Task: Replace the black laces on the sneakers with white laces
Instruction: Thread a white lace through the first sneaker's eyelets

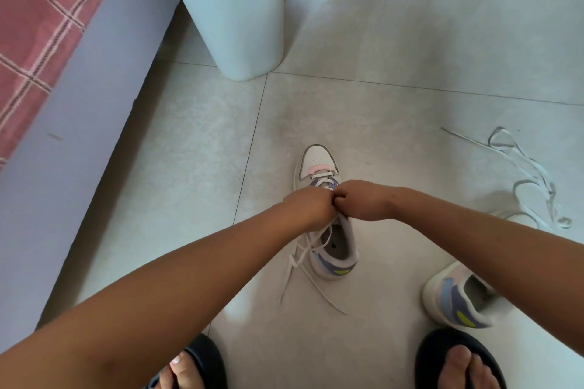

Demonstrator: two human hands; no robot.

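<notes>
both sets of fingers are curled tight and meet knuckle to knuckle over the middle of the sneaker (327, 224), the left hand (311, 207) and right hand (363, 200) each seeming to pinch the white lace (300, 257), though the grip itself is hidden. from there both forearms stretch out straight and nearly level. beside the sneaker's heel the lace ends trail loose; a second sneaker (455, 297) and another white lace (534, 183) lie well apart from it.

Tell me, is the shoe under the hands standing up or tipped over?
Standing up. The sneaker sits on its sole on the floor, opening facing up, with white laces trailing beside it.
</notes>
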